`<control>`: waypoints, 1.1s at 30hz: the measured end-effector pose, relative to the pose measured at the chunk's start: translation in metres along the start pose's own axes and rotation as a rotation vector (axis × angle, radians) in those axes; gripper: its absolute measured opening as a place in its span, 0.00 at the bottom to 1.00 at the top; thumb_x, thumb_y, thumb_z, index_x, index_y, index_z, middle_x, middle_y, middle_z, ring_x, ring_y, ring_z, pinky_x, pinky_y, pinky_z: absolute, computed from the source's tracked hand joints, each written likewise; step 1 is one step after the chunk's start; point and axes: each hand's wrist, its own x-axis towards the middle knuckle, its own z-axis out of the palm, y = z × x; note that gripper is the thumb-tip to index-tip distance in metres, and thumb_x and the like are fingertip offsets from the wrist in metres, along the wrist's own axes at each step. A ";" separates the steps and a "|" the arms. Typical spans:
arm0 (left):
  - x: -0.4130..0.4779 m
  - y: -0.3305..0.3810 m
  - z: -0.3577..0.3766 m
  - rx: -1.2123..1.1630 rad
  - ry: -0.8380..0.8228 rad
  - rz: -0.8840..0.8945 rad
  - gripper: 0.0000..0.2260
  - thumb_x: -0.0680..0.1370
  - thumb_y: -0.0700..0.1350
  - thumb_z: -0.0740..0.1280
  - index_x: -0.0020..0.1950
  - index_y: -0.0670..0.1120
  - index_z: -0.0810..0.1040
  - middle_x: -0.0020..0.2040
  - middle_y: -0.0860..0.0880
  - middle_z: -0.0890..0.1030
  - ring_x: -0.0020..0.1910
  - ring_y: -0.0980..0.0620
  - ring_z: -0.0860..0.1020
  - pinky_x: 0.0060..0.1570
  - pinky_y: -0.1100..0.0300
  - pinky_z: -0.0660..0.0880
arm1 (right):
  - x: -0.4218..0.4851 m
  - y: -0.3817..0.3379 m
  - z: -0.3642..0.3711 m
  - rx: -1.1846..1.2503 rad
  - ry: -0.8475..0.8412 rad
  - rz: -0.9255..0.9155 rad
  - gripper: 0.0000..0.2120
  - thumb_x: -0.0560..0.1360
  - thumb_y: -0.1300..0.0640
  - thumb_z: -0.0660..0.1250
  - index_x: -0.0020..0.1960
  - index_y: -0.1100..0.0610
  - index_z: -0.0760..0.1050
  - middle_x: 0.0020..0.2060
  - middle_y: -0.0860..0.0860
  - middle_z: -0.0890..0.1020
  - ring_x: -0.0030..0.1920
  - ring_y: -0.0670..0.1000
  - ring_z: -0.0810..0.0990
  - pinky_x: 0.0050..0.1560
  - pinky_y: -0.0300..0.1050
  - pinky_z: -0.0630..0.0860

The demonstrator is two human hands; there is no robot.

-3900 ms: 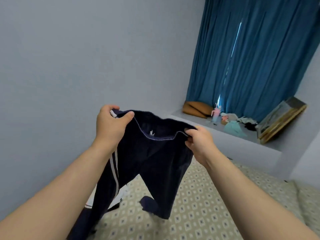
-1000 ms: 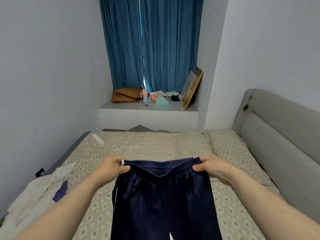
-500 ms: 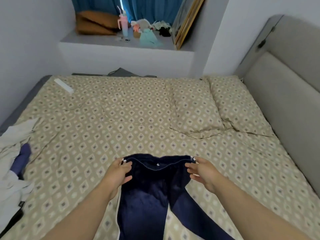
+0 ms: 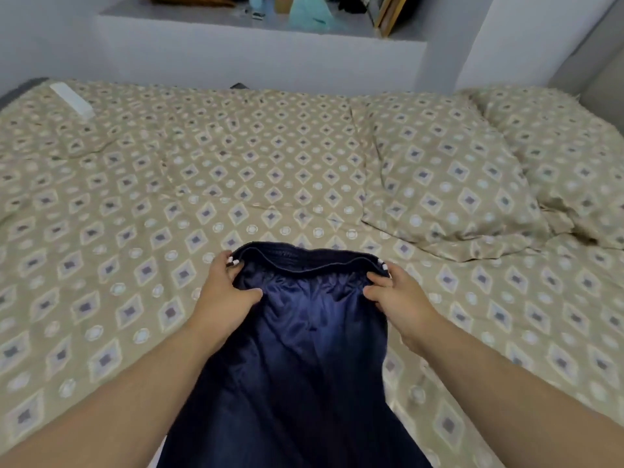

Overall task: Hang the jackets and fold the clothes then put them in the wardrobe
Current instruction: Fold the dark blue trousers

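Head view, looking down. I am seeing the bed (image 4: 135,197) filling most of the frame, its tan diamond-print cover lying rumpled from edge to edge.

The trousers (image 4: 304,366), dark blue, are stretching from the middle of the bed back toward its near edge, where the legs are running out of view. The waistband (image 4: 304,261) is pointing toward the far edge and is sagging open between the hands. I cannot tell whether it is touching the cover.

Two pillows in the same print are lying at the bed's right edge, the nearer pillow (image 4: 449,177) just beside the farther pillow (image 4: 557,157).

A white ledge (image 4: 256,52) is running behind the far edge, carrying a teal cloth (image 4: 305,15) and a leaning frame (image 4: 388,15).

My left hand (image 4: 226,292) is gripping the waistband's left end, thumb lying on top of the cloth and fingers curling around the striped side seam. My right hand (image 4: 395,295) is pinching the right end in the same way, thumb on top, fingers tucked under. Both forearms are reaching in from the near edge, flanking the trousers.

A white bar (image 4: 71,100) is lying near the bed's far left corner, well apart from the trousers.
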 end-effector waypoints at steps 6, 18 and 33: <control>0.057 -0.036 0.045 0.330 0.029 0.143 0.57 0.66 0.57 0.78 0.79 0.59 0.36 0.77 0.58 0.63 0.71 0.53 0.70 0.62 0.60 0.68 | 0.091 0.004 0.000 -0.157 -0.019 -0.131 0.41 0.74 0.64 0.70 0.80 0.49 0.54 0.73 0.50 0.70 0.58 0.44 0.78 0.49 0.39 0.76; 0.104 -0.041 0.085 1.178 0.139 0.330 0.43 0.72 0.74 0.38 0.81 0.51 0.47 0.82 0.47 0.46 0.80 0.51 0.43 0.69 0.48 0.59 | 0.148 0.014 0.000 -0.641 0.303 -0.204 0.28 0.77 0.40 0.64 0.71 0.55 0.69 0.65 0.57 0.68 0.65 0.59 0.70 0.67 0.48 0.66; 0.082 -0.007 0.094 0.729 -0.355 0.295 0.21 0.82 0.49 0.57 0.76 0.54 0.67 0.77 0.55 0.65 0.70 0.48 0.67 0.70 0.50 0.62 | 0.089 -0.072 0.040 -0.219 0.053 -0.045 0.07 0.71 0.62 0.70 0.40 0.60 0.72 0.36 0.55 0.78 0.32 0.54 0.76 0.29 0.42 0.73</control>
